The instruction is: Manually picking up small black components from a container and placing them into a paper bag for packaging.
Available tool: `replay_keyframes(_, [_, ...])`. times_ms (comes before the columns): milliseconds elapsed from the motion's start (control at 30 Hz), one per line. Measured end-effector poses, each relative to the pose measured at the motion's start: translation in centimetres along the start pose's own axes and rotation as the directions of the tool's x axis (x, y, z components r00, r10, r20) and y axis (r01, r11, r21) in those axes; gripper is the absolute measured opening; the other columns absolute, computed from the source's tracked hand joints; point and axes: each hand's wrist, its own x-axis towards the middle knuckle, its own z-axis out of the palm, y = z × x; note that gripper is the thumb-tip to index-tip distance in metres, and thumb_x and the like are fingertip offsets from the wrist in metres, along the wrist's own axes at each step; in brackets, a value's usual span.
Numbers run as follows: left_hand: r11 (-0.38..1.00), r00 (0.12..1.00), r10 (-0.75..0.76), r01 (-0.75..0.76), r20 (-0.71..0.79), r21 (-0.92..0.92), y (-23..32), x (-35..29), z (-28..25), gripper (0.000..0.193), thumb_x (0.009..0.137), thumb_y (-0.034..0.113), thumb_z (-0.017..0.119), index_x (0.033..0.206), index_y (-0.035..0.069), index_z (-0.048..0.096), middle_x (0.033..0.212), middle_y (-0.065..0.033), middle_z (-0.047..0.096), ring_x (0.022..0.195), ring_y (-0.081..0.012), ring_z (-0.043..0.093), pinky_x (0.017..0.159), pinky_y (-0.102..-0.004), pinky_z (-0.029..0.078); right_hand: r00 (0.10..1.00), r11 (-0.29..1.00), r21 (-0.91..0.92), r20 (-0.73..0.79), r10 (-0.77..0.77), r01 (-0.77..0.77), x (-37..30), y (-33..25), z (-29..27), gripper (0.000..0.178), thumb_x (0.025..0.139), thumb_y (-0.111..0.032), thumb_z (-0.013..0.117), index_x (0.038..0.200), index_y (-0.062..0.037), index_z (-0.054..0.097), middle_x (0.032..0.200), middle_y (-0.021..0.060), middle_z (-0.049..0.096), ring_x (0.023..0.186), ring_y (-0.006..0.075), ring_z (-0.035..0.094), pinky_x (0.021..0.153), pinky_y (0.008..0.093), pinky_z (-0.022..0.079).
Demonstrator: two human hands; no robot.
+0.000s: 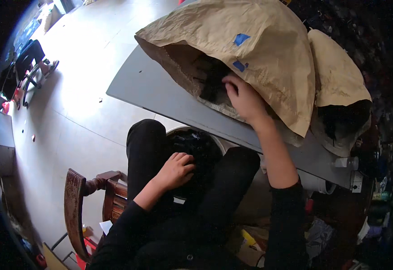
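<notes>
My right hand (247,100) is at the mouth of a large tan paper sack (277,58) lying on a grey table. Its thumb and forefinger are apart, and no held thing shows between them. Dark pieces (212,78) lie in the shadow inside the sack, just beyond the fingers. Between my knees stands a round tub with a pale rim (218,140), filled with shiny black pieces (192,143). Over its near side, my left hand (177,171) is closed, fingers curled down; what they grip, if anything, is hidden against the dark.
The grey table (147,85) slants across in front of my knees. A second tan sack (338,67) with a dark opening stands at its right. To my left is a brown wooden chair (76,207). Further left, another person's foot (50,67) shows near the floor.
</notes>
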Motion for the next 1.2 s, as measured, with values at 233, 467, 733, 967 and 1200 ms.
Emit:
replay_keyframes(233, [0.998, 0.998, 0.005, -0.008, -0.059, -0.063, 0.3, 0.3, -0.4, 0.019, 0.072, 0.012, 0.061, 0.09, 0.006, 0.06, 0.103, -0.0111, 0.051, 0.101, -0.0287, 0.047, 0.087, -0.0402, 0.038, 0.861, 0.868, -0.399, -0.283, -0.422, 0.295, 0.1, 2.0, 3.7, 0.024, 0.076, -0.005, 0.054, 0.099, -0.0088, 0.057, 0.097, 0.0135, 0.058, 0.09, 0.0301, 0.055, 0.077, 0.0367, 0.044])
replay_keyframes(467, [0.978, 0.987, -0.048, 0.015, -0.155, -0.21, 0.1, -0.3, -1.7, 0.017, 0.07, 0.006, 0.063, 0.087, 0.006, 0.06, 0.098, -0.0107, 0.053, 0.091, -0.0289, 0.052, 0.076, -0.0388, 0.044, 0.943, 0.952, -0.054, -0.127, -0.307, 0.302, 0.4, 0.9, 2.1, 0.02, 0.075, -0.009, 0.057, 0.094, -0.004, 0.054, 0.089, 0.0139, 0.056, 0.087, 0.0306, 0.054, 0.076, 0.0348, 0.043])
replay_keyframes(733, [0.976, 0.98, -0.085, 0.045, -0.182, -0.212, -0.1, -0.8, -2.1, 0.016, 0.069, 0.002, 0.063, 0.085, 0.006, 0.06, 0.093, -0.0095, 0.055, 0.087, -0.0276, 0.054, 0.072, -0.0358, 0.046, 0.894, 0.818, -0.396, 0.019, -0.447, 0.418, 0.1, 0.2, 2.9, 0.027, 0.073, -0.009, 0.057, 0.099, -0.0055, 0.056, 0.107, 0.0116, 0.052, 0.097, 0.0329, 0.05, 0.083, 0.0345, 0.042])
replay_keyframes(967, [0.966, 0.976, -0.101, 0.051, -0.193, -0.252, 0.3, -1.0, -2.7, 0.014, 0.069, 0.003, 0.063, 0.083, 0.005, 0.061, 0.092, -0.0091, 0.055, 0.085, -0.027, 0.055, 0.071, -0.0346, 0.047, 0.907, 0.983, 0.024, -0.39, -0.158, 0.181, 0.4, 1.8, 2.3, 0.045, 0.08, -0.024, 0.062, 0.118, -0.0052, 0.049, 0.125, 0.0109, 0.047, 0.112, 0.0259, 0.045, 0.095, 0.0305, 0.033])
replay_keyframes(1200, [0.961, 0.977, -0.111, 0.059, -0.182, -0.272, 1.2, -0.7, -4.3, 0.015, 0.071, -0.001, 0.061, 0.085, 0.005, 0.061, 0.092, -0.0099, 0.056, 0.087, -0.0267, 0.056, 0.072, -0.0345, 0.048, 0.866, 0.946, 0.289, -0.499, 0.017, 0.148, 0.9, 2.0, 0.8, 0.057, 0.079, -0.021, 0.065, 0.127, -0.0043, 0.04, 0.129, 0.0083, 0.041, 0.117, 0.02, 0.038, 0.098, 0.0308, 0.029])
